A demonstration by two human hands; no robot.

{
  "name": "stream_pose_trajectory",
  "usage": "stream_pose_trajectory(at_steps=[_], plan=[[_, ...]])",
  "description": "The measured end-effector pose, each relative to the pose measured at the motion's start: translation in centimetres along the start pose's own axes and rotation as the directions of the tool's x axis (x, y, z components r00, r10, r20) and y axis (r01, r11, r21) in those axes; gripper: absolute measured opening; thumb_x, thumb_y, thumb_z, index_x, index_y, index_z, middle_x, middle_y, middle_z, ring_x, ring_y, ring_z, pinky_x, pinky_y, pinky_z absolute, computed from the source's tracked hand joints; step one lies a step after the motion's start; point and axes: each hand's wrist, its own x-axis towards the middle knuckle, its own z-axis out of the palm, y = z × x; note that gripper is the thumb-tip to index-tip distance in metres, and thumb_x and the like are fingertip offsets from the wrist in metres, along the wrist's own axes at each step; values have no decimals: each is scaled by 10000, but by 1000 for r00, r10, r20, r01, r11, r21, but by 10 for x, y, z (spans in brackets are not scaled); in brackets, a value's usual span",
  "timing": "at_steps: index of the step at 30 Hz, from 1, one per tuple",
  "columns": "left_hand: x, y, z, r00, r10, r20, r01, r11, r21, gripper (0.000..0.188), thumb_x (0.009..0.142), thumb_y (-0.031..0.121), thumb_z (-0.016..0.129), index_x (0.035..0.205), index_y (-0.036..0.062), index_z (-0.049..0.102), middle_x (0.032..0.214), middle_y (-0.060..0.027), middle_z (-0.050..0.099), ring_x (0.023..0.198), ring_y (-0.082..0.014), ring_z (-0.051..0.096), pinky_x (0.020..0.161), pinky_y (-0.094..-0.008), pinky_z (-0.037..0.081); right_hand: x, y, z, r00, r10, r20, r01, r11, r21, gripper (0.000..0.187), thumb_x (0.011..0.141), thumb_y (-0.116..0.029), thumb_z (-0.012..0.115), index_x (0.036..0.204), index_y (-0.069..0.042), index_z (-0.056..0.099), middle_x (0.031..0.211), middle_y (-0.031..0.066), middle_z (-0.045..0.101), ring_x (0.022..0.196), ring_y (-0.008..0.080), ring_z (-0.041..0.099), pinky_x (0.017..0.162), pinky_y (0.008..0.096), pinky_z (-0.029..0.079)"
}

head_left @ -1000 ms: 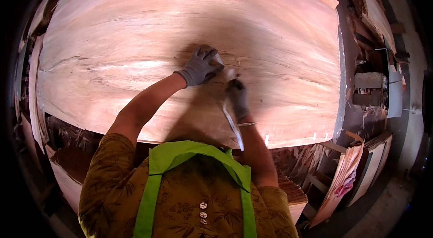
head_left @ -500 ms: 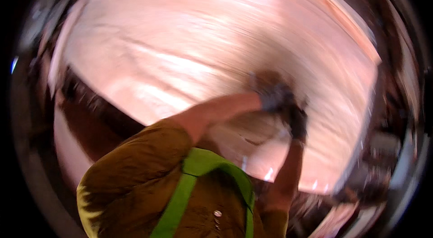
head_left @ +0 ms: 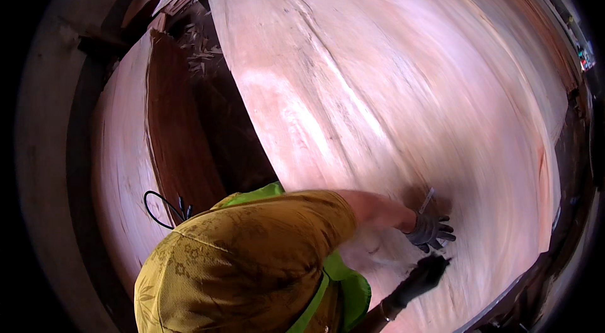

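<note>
A large, thin pinkish wood veneer sheet spreads out in front of me, rippled along its grain. My left hand, in a grey glove, is over the sheet with its fingers spread. A narrow pale strip sticks out beside its thumb side; whether it is attached to the glove I cannot tell. My right hand, in a dark glove, is just nearer to me, its fingers drawn together toward the left fingertips. What it holds, if anything, is lost in shadow.
Left of the sheet is a dark gap, with broken wood scraps at its far end. Beyond that gap stands another veneer stack. A black cable loop shows by my left side. A grey wall borders the far left.
The view has swung, so the sheet and my hands sit differently in it. My hands, close together before, are now slightly apart, and the left fingers are spread.
</note>
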Motion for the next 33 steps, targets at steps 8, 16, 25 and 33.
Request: stream_pose_trajectory(at_steps=[8,16,25,33], plan=[[-229,-28,-266,805,-583,-114,590,766,255,540,847,363,555,1315,128,426,1417,-144,322,1250,-334,346,1015,-470,293,-59,-118,67,954,-163,250,83,950,301,46,853,-43,511,826,-38,473,590,21,454,485,106,420,498,227,379],[-480,-72,-335,604,-774,-188,772,511,377,704,818,460,542,1322,1,367,1412,-179,316,1319,-317,282,1079,-493,194,-118,-179,247,894,56,445,-232,906,353,136,771,14,597,707,-40,491,588,27,502,465,122,493,446,250,408],[-499,-97,-384,724,-684,-86,687,706,172,674,739,364,643,1279,14,444,1401,-165,325,1334,-324,232,1092,-490,164,-122,-174,428,785,280,553,-472,848,240,69,870,-141,598,847,-76,597,622,-34,503,500,48,450,452,211,342],[-495,-123,-389,790,-608,-75,613,780,127,586,766,307,623,1261,39,461,1350,-162,401,1297,-303,316,1099,-448,190,-101,-132,482,703,416,577,-604,778,175,141,881,-235,571,863,-100,606,550,-47,432,429,54,386,398,213,280]])
